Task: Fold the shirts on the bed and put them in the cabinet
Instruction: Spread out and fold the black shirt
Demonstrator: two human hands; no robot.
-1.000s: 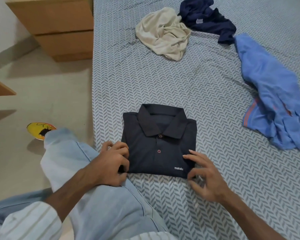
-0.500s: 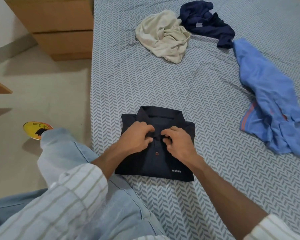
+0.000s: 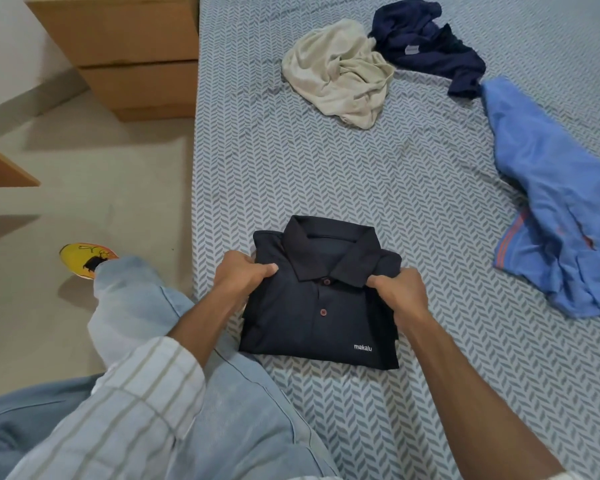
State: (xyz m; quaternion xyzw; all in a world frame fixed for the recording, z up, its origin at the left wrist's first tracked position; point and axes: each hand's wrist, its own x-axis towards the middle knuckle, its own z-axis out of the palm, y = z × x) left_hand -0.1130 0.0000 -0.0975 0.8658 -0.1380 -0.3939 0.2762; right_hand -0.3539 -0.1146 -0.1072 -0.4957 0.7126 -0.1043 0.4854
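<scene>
Both hands have slid outward from the button placket to the sides of the folded black polo shirt. The left hand now has its grip clenched on the shirt's left edge just below the collar, thumb on top. The right hand pinches the right edge beside the collar tip the same way. The shirt sits between the two grips, collar away from the person, lying flat on the bed near its edge. Farther up the bed lie a crumpled beige shirt, a navy shirt and a blue shirt, unfolded.
</scene>
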